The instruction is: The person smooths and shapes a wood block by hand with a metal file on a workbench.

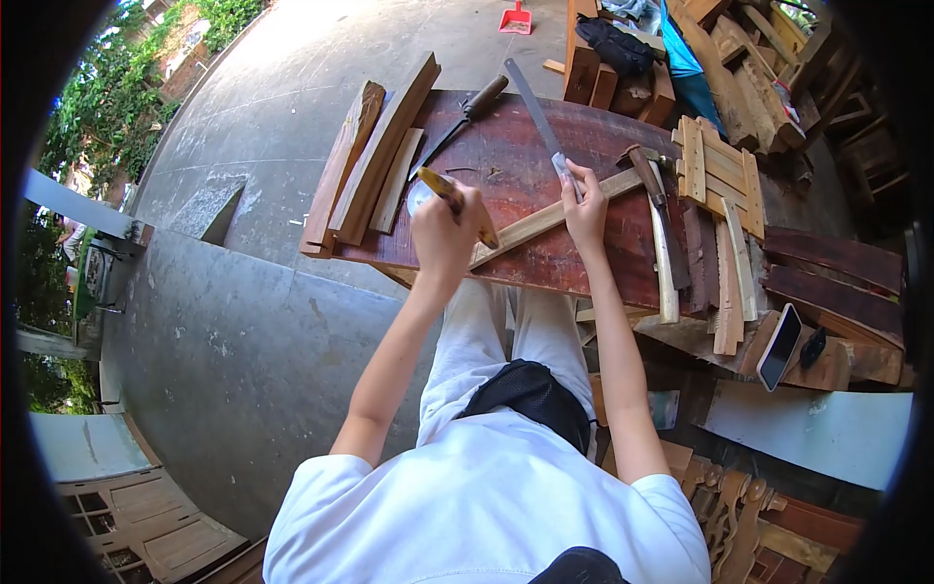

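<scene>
My left hand [446, 234] is closed around a yellow-and-brown piece [428, 179] that pokes out at both sides of the fist; its kind does not show. Beside that fist, a pale round thing [417, 199] lies partly hidden on the reddish-brown table [457, 263]. In my right hand [584, 216] is the lower end of a long, flat grey metal strip [530, 105], tilted up and away to the left. A light wooden batten [530, 232] runs diagonally on the table beneath both hands. Ahead of the left hand lies a dark-handled tool [484, 97] with a narrow blade.
Several lengths of timber [384, 151] lie along the table's left edge. A hammer [646, 173] and long-handled tools lie on the right, near a slatted wooden panel [718, 170]. A phone [779, 347] leans at far right. A red dustpan [516, 18] stands on the floor beyond.
</scene>
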### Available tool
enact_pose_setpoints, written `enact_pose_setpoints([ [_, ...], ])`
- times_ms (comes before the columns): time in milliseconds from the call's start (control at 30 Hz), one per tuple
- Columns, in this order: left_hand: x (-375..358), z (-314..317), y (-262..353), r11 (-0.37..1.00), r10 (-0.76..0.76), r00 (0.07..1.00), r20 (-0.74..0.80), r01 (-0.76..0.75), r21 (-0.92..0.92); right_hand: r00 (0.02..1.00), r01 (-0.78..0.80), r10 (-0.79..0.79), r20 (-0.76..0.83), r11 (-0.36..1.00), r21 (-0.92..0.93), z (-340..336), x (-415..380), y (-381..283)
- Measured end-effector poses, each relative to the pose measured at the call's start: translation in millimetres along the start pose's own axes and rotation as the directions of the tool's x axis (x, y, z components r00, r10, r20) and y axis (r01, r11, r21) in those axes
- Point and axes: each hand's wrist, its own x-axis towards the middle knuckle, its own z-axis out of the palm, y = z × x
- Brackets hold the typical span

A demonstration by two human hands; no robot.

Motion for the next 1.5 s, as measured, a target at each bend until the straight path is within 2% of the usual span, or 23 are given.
enact_pose_setpoints([
  [33,-4.8,4.8,-2.6,1.0,-0.004,1.0,-0.001,0.004,0.003,1.0,0.028,-0.028,-0.007,1.0,-0.008,0.3,0.8,0.5],
  [100,-13.3,13.6,-6.8,0.99,0.139,0.989,-0.041,-0.138,0.039,0.998,0.054,-0.054,-0.01,0.998,-0.019,-0.1,0.0,1.3],
  [133,-8.2,10.8,-8.6,0.999,0.047,0.999,-0.01,-0.046,0.025,0.999,0.033,-0.033,0.0,0.999,-0.008,-0.7,-0.7,1.1],
  [233,11.4,0.3,-14.8,0.993,0.096,0.992,-0.076,-0.09,0.082,1.0,0.016,-0.016,0.002,1.0,0.004,-1.9,-1.1,-0.9],
  [367,0.4,-2.3,-7.4,0.998,-0.017,1.0,-0.015,0.018,0.064,1.0,-0.007,0.007,0.009,1.0,-0.012,-1.7,-0.1,-2.9],
  [400,-5.3,2.6,-3.4,0.998,0.051,0.998,-0.041,-0.049,0.048,1.0,-0.008,0.008,0.011,1.0,-0.013,-0.4,0.2,-3.0],
  [500,-4.6,14.9,-7.9,0.996,0.085,0.994,-0.067,-0.084,0.022,1.0,0.023,-0.023,-0.002,1.0,0.013,-1.8,-0.1,1.6],
  [567,9.0,10.0,-16.8,0.999,0.047,0.998,-0.03,-0.046,0.022,0.999,-0.032,0.032,0.024,0.999,-0.017,-2.7,0.0,1.1],
  [633,18.9,2.3,-15.6,0.997,0.062,0.993,-0.101,-0.055,0.062,1.0,-0.016,0.016,0.015,1.0,-0.006,-1.6,0.3,-0.6],
  [700,10.8,-6.1,-4.0,1.0,0.007,0.997,-0.075,-0.005,0.02,1.0,-0.009,0.009,0.002,1.0,0.003,-0.8,-0.2,-0.6],
  [767,-4.5,-5.1,11.1,1.0,0.027,1.0,-0.011,-0.027,0.001,0.999,0.045,-0.045,-0.019,0.999,0.008,0.3,-0.3,0.3],
  [833,-14.1,10.4,4.6,0.984,0.175,0.984,-0.025,-0.174,0.037,0.999,0.035,-0.035,-0.013,0.999,0.005,1.0,0.1,1.5],
  [900,-8.0,15.0,-1.8,0.998,0.067,0.998,0.015,-0.067,0.003,0.999,0.032,-0.032,-0.011,1.0,0.001,-0.8,0.2,2.3],
  [1033,32.7,1.6,-34.4,0.994,0.054,0.986,-0.158,-0.037,0.107,0.999,-0.043,0.044,0.023,0.999,-0.024,-3.6,-0.5,0.0],
  [1100,49.6,-8.8,-60.8,0.998,-0.014,0.978,-0.208,0.0,-0.067,0.998,-0.058,0.059,0.033,0.998,-0.032,-3.0,0.7,2.6],
  [1167,53.3,-18.4,-73.6,0.868,-0.302,0.948,-0.098,0.232,-0.44,0.999,0.033,-0.033,-0.004,0.999,-0.001,-0.3,0.9,3.2],
  [1200,50.0,-22.3,-79.4,0.797,-0.376,0.927,-0.015,0.315,-0.516,0.999,0.034,-0.034,-0.002,0.999,0.002,1.2,1.1,3.4],
  [1233,45.1,-20.2,-87.8,0.798,-0.376,0.927,-0.018,0.313,-0.515,0.999,0.052,-0.052,-0.012,0.998,0.022,2.2,1.0,1.6],
  [1300,33.3,-15.6,-103.8,0.568,-0.484,0.855,0.185,0.467,-0.677,0.997,0.069,-0.068,-0.019,0.997,0.041,1.5,1.1,0.0],
  [1333,28.2,-19.6,-102.5,0.498,-0.528,0.805,0.269,0.55,-0.671,1.0,0.031,-0.031,-0.001,0.999,0.026,-0.5,1.2,0.1],
  [1367,23.9,-22.1,-101.1,0.496,-0.532,0.803,0.269,0.552,-0.67,1.0,-0.008,0.008,0.016,1.0,0.01,-1.6,0.6,0.5],
  [1433,16.3,-26.9,-98.5,0.316,-0.605,0.712,0.357,0.626,-0.713,1.0,0.002,-0.003,0.016,1.0,0.022,-1.0,0.1,0.9],
  [1500,8.9,-35.6,-107.4,0.323,-0.584,0.722,0.371,0.626,-0.71,1.0,0.015,-0.015,0.016,0.999,0.034,-1.6,0.0,0.2],
])
